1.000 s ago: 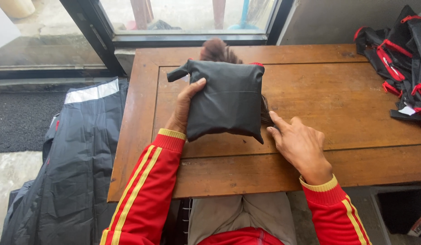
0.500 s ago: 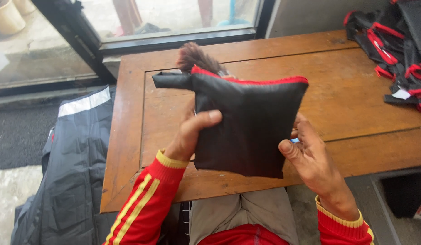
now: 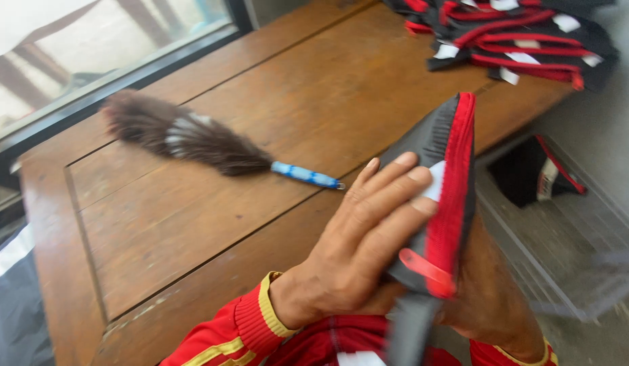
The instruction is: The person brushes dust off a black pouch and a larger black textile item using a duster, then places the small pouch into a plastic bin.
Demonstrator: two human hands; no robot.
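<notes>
A person in a red, yellow-cuffed sleeve (image 3: 253,325) lifts a folded black pouch with red trim (image 3: 440,196) edge-on above the near-right corner of a wooden table (image 3: 192,224). The left hand (image 3: 358,244) lies flat vs. the pouch's near face, fingers (image 3: 396,186) spread and pressing, thumb not visible. The right hand (image 3: 490,298) sits behind and under it, mostly hidden; it seems to cup the far face, tho how far its fingers curl can't be told. Held between both palms, the pouch stays folded and upright, red seam toward the camera, a small red loop at its lower end and a white tag peeking by the fingertips.

On the table, well apart from the hands, lies a feather duster (image 3: 192,139), blue handle pointing toward the person, dark plume toward the window (image 3: 111,54). At the far right corner a stack of similar black-and-red pouches (image 3: 511,41) sits flat, overlapping. Below the table edge, a wire basket (image 3: 565,237) holds 1 more black-and-red piece. Dark fabric w/ a pale strip hangs at far left.
</notes>
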